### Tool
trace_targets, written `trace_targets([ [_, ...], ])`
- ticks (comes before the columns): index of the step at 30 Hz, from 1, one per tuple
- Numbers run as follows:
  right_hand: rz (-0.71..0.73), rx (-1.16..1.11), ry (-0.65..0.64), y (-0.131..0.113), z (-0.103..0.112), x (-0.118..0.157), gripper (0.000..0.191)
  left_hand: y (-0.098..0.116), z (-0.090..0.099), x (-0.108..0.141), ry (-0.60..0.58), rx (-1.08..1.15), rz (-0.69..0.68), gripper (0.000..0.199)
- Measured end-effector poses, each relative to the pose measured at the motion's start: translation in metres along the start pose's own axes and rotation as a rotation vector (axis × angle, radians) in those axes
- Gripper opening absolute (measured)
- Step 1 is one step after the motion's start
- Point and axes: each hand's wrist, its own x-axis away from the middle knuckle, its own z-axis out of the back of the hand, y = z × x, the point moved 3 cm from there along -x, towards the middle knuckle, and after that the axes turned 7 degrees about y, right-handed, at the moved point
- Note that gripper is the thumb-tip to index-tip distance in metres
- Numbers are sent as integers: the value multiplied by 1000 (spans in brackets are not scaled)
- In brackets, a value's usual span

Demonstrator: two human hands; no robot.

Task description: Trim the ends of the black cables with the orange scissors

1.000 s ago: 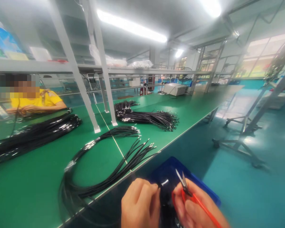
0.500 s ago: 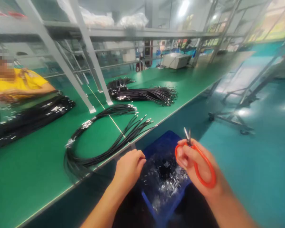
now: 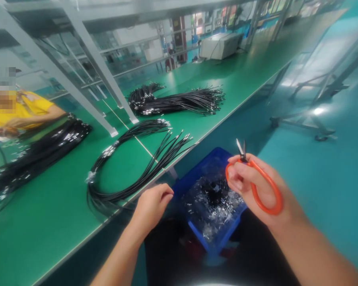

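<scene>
A thick bundle of black cables [image 3: 44, 153] lies at the left of the green table [image 3: 56, 226]. A curved bundle [image 3: 116, 196] lies along the near edge, its tips pointing right. The left hand [image 3: 153, 200], fingers curled shut, hovers by that edge; whether it pinches anything cannot be told. Beyond the edge sits a blue bin [image 3: 203, 163] holding scraps. The right hand [image 3: 250, 178] is closed around orange-handled scissors [image 3: 244, 158], blades slightly parted.

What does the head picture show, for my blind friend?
A right hand holds open orange-handled scissors near a blue bin of shiny bits; the left hand is curled. Black cable bundles lie on a green table, a person in yellow beyond.
</scene>
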Motion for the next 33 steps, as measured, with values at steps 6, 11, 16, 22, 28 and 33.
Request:
trace_targets([
  [6,-5,24,22,1,3,-1,10,-2,6,26,-163,-122,1,22],
  [11,-20,24,0,4,-2,0,11,6,-36,50,-264,-261,-49,26],
  [16,-33,16,-71,6,-10,3,11,15,-95,41,-235,-352,10,24],
  [22,-37,3,-98,7,-10,4,11,9,-123,6,-237,-329,179,29],
  [28,-28,-17,-59,5,-13,5,18,11,-105,-2,-261,-88,228,22],
  [33,-42,-16,-65,4,-16,9,20,17,-82,6,-230,274,172,16],
])
